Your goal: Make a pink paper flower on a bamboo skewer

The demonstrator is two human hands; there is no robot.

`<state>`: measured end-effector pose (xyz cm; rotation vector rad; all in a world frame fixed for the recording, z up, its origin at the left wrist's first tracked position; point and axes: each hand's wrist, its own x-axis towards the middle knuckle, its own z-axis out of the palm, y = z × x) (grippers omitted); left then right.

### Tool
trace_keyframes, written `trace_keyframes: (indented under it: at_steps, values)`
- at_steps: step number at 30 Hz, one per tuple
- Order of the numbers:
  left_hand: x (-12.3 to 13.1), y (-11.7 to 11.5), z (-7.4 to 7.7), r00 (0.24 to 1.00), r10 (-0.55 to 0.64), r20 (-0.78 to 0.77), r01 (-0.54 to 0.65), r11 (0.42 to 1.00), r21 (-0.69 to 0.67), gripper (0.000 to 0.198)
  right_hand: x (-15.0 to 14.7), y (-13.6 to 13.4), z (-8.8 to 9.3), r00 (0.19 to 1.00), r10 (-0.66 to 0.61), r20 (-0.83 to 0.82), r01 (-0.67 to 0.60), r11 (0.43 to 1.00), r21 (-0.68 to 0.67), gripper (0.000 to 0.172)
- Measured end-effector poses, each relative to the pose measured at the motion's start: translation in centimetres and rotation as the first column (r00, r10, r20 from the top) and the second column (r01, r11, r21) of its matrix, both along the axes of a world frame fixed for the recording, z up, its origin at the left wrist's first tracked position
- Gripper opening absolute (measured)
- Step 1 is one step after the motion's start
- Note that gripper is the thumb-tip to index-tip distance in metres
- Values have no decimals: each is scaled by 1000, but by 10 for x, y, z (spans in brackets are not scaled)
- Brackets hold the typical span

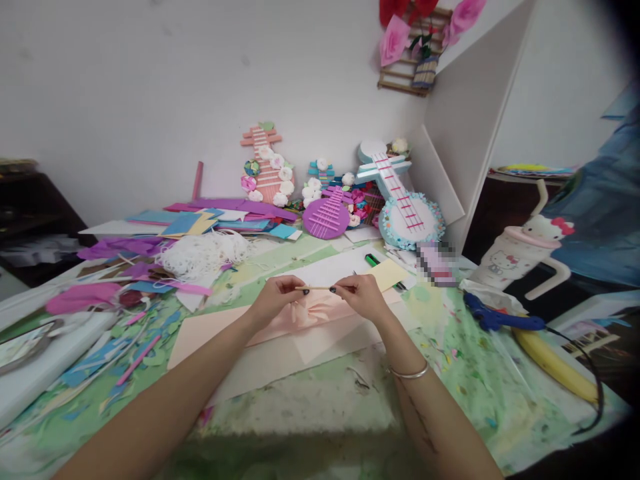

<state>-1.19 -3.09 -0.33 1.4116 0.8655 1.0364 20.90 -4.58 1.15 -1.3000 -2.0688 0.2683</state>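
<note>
Near the middle of the frame, my left hand point(283, 295) and right hand point(359, 293) each pinch one end of a thin tan stick point(319, 288), thumbs against fingertips, holding it roughly level above the counter point(435, 373). Just below it sits a pleated bunch of peach paper point(310, 312), over a flat peach sheet point(203, 335).

I expect the stick to be very light and stiff, dry enough not to slip, yet slender enough to snap if I bend it; its ends seem the right places to hold, with an easy grip. The pleated paper looks soft and quick to crease or tear, so I would take it by its gathered part rather than a loose edge.

My fingers cover both tips of the stick, so I cannot tell its full length, nor whether the paper touches it. My forearms hide part of the counter. Right of centre, a pixelated patch point(437, 263) masks whatever lies there. A phone-like device point(23, 347) is cut off at the left edge, and the translucent blue shape point(595, 213) at the far right is too blurred to name.
</note>
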Motion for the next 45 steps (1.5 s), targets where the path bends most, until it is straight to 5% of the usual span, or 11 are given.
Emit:
trace_keyframes:
  at_steps: [15,29,45]
  values:
    - [0,0,-1,1000,20,17,-21,999,29,25,3,1,1,994,-75,74,74,997,15,26]
    - [-3,2,0,986,170,2,-170,985,18,22,-7,-2,1,996,-74,48,69,993,101,16]
    - [-1,-2,6,978,142,-150,-132,988,76,20,-8,2,-5,992,-87,-96,100,985,142,10]
